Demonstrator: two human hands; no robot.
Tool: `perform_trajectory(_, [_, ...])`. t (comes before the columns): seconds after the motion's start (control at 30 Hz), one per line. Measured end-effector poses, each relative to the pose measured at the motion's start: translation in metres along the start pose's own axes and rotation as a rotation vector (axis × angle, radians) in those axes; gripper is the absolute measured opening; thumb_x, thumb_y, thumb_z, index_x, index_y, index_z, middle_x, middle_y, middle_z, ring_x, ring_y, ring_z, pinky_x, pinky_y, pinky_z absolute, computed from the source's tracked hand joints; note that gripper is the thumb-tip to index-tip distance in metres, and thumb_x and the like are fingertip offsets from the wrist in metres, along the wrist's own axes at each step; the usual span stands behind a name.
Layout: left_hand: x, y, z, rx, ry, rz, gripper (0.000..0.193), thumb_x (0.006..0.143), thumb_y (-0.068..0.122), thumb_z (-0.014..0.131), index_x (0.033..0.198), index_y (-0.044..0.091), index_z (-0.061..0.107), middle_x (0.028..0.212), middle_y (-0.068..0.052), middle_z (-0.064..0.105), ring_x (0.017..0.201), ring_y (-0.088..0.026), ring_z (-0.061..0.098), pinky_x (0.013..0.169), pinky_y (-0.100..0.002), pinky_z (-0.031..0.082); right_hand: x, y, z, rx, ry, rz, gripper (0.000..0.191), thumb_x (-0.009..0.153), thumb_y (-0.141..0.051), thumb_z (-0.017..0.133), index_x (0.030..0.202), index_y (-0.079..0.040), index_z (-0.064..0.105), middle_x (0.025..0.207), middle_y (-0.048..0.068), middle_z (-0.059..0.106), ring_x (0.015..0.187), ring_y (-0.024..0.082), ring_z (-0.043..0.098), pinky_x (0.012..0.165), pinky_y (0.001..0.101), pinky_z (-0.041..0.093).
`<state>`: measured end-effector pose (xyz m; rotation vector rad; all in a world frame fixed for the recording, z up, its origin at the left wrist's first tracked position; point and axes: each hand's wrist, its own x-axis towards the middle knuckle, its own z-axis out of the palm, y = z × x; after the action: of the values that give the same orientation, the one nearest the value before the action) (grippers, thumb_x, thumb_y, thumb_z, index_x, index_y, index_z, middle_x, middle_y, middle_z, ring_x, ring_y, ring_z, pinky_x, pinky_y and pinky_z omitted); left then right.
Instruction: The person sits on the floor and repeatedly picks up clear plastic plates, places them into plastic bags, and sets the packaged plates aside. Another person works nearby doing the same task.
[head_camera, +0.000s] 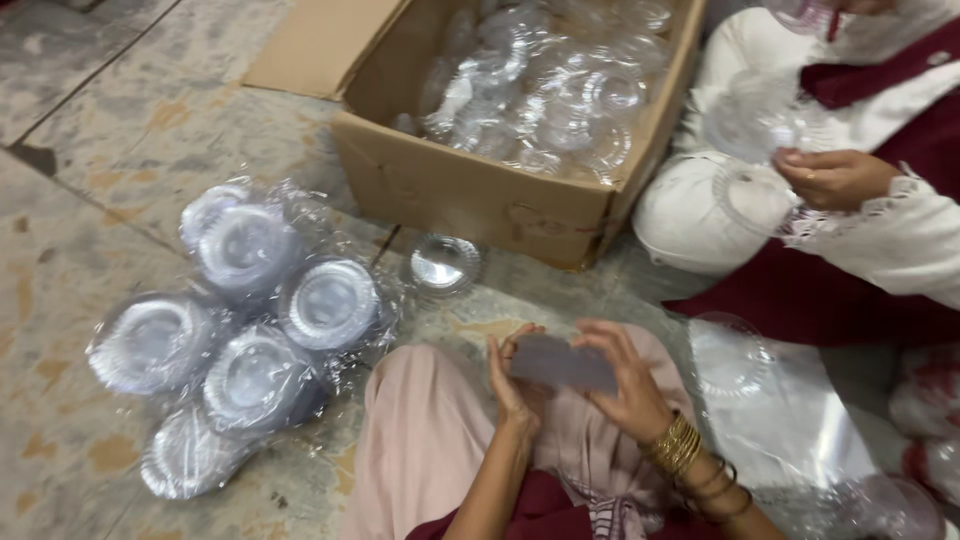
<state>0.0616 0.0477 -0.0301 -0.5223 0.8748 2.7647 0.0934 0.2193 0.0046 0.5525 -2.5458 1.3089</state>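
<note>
Over the lap, the left hand (510, 385) and right hand (625, 385) pinch a clear plastic lid (562, 364) by its edges, fingers pressed against them. Being thin and slippery, it could slip free or buckle if squeezed harder.

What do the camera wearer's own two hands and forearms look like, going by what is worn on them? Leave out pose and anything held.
Both forearms are bare, with no sleeves reaching them. The right hand has a stack of gold bangles at the wrist, followed by a few thinner dark bangles further up the forearm. The left hand has a bare wrist. No rings are discernible on the fingers.
</note>
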Motion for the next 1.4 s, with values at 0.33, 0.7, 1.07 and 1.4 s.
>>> perform_trajectory(0.33, [0.021,-0.002,-0.024,0.024,0.075,-0.047,0.078,0.1,0.063,0.048,0.146,0.001,0.049,0.142,-0.015,0.056,0.13,-0.031,0.052,0.11,-0.044,0.043,0.009,-0.003,0.019,-0.004,0.063,0.592,0.082,0.079,-0.049,0.079,0.137,0.0,0.049,0.117,0.023,0.071,0.11,0.033,0.071,0.093,0.0426,0.056])
perform_trajectory(0.7, [0.024,0.01,-0.042,0.24,0.333,-0.452,0.077,0.101,0.065,0.022,0.158,0.014,0.03,0.161,-0.022,0.037,0.146,-0.045,0.037,0.111,-0.075,0.025,0.065,0.008,0.059,-0.246,-0.135,0.712,0.083,0.073,-0.043,0.087,0.134,0.003,0.055,0.135,0.023,0.053,0.116,0.042,0.06,0.097,0.0488,0.049])
perform_trajectory(1.07, [0.02,0.03,-0.064,0.37,0.306,-0.347,0.073,0.094,0.056,0.034,0.159,0.021,0.03,0.165,-0.01,0.032,0.153,-0.035,0.026,0.117,-0.069,0.011,-0.158,0.022,-0.05,0.163,0.017,0.956,0.018,0.092,-0.026,0.068,0.1,-0.014,0.077,0.085,0.0,0.078,0.07,0.012,0.072,0.065,0.0257,0.061])
perform_trajectory(1.4, [-0.017,0.031,-0.095,0.512,0.268,-0.083,0.083,0.089,0.037,0.059,0.159,0.026,0.017,0.16,-0.003,0.03,0.145,-0.031,0.03,0.114,-0.062,0.026,-0.294,0.044,-0.106,-0.142,-0.116,1.055,0.027,0.09,-0.025,0.066,0.112,-0.014,0.076,0.098,0.007,0.081,0.09,0.021,0.079,0.084,0.0343,0.06])
